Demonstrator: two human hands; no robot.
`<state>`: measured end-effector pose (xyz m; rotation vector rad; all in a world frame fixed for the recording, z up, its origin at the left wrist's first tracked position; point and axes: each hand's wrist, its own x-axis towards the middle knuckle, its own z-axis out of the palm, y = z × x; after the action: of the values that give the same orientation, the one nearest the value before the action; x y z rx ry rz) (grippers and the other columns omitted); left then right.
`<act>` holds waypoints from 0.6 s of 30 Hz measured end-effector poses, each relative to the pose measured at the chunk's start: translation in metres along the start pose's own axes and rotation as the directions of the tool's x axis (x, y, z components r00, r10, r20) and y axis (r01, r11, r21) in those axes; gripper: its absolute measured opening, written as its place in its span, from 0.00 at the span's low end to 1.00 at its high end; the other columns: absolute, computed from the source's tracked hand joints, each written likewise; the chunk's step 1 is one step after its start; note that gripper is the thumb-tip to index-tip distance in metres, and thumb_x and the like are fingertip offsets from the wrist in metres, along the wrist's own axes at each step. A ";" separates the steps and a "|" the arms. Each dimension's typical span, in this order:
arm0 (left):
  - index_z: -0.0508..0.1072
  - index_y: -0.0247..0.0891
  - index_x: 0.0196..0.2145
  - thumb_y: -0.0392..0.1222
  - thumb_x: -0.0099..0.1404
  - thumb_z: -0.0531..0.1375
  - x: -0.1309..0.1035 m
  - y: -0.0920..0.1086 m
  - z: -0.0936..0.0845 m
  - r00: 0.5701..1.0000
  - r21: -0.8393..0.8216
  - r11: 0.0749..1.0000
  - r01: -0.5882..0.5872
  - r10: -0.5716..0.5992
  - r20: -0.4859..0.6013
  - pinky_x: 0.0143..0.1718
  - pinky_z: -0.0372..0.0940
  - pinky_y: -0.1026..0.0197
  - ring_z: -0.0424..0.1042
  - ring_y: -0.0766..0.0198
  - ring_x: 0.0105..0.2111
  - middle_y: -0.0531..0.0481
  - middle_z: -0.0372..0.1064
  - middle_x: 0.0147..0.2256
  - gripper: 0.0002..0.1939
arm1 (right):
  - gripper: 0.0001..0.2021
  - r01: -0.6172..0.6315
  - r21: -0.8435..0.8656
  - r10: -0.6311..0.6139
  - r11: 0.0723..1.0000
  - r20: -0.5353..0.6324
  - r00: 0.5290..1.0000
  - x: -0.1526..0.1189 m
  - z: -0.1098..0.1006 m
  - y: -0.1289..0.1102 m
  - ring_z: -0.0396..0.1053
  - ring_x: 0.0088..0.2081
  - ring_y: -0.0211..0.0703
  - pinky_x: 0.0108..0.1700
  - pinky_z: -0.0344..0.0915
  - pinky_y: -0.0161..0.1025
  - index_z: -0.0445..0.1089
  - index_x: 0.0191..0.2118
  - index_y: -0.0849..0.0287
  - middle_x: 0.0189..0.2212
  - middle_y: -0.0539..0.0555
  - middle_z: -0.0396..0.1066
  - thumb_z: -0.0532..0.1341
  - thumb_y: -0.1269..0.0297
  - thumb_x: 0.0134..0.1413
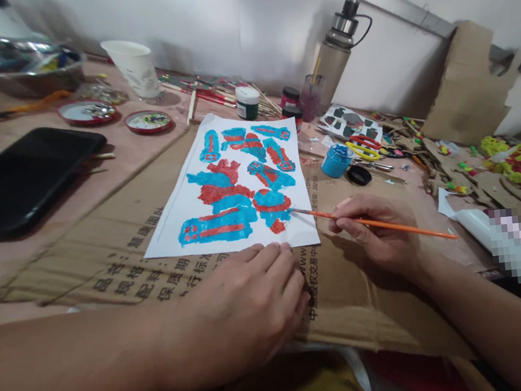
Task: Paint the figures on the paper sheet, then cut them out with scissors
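A white sheet of paper (239, 160) with painted blue and red shapes lies on flattened cardboard (103, 235). My right hand (376, 227) pinches an orange-handled paintbrush (383, 224), its tip touching the sheet at the edge of a blue-and-red shape near the lower right. At the near edge of the paper is my left hand (256, 297), fingers curled together with the fingertips at that edge; their undersides are hidden. Beyond my right hand stands an uncapped jar of blue paint (336, 160), with a black lid (358, 175) beside it.
A dark tablet-like device (29, 181) lies at left, below two paint-stained lids and a paper cup (132, 69). Along the back are a green paint jar (247, 102), brushes and a tall bottle (336, 53). Scissors (366, 145) and cardboard scraps (474, 169) cover the right side.
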<state>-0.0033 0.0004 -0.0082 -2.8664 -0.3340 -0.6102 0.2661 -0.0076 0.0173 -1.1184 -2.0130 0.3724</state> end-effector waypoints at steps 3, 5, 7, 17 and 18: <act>0.79 0.39 0.36 0.41 0.78 0.59 0.000 0.000 0.000 1.000 -0.002 1.000 0.000 0.000 0.004 0.42 0.73 0.51 0.75 0.54 0.38 0.42 0.79 0.37 0.12 | 0.05 0.026 0.014 -0.026 1.000 0.032 0.999 0.001 0.003 -0.002 0.79 0.32 0.41 0.35 0.73 0.35 0.80 0.40 0.52 0.32 0.50 0.82 0.67 0.67 0.70; 0.80 0.39 0.37 0.40 0.78 0.60 0.000 0.000 -0.001 1.000 -0.001 1.000 -0.005 0.005 0.012 0.43 0.73 0.51 0.75 0.54 0.39 0.42 0.79 0.37 0.12 | 0.05 0.044 0.015 -0.045 0.999 0.047 0.998 0.001 0.004 -0.003 0.78 0.32 0.40 0.36 0.73 0.35 0.79 0.40 0.52 0.32 0.50 0.81 0.67 0.68 0.70; 0.80 0.39 0.37 0.40 0.78 0.59 0.001 0.000 -0.002 1.000 0.000 1.000 -0.008 0.008 0.014 0.43 0.73 0.51 0.75 0.53 0.39 0.42 0.79 0.38 0.11 | 0.06 0.057 0.006 -0.058 0.998 0.062 0.996 0.001 0.003 -0.004 0.78 0.31 0.40 0.36 0.74 0.35 0.79 0.39 0.52 0.31 0.49 0.81 0.67 0.69 0.70; 0.79 0.39 0.36 0.40 0.77 0.60 0.001 0.001 -0.001 1.000 0.005 1.000 0.009 -0.009 -0.009 0.41 0.73 0.52 0.76 0.53 0.38 0.41 0.79 0.37 0.12 | 0.06 -0.037 -0.045 0.035 0.998 -0.051 0.998 -0.003 0.001 -0.003 0.78 0.31 0.41 0.33 0.72 0.35 0.79 0.38 0.51 0.31 0.50 0.81 0.67 0.65 0.70; 0.79 0.39 0.36 0.41 0.77 0.60 0.001 0.001 -0.001 1.000 0.004 1.000 0.008 -0.008 -0.006 0.41 0.73 0.52 0.76 0.53 0.38 0.41 0.79 0.38 0.12 | 0.06 -0.030 -0.057 0.027 0.998 -0.052 0.998 -0.002 0.002 -0.003 0.78 0.31 0.41 0.33 0.73 0.35 0.79 0.38 0.51 0.31 0.50 0.81 0.67 0.65 0.70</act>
<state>-0.0028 -0.0004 -0.0069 -2.8601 -0.3453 -0.6192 0.2639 -0.0108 0.0166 -1.1822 -1.9759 0.2989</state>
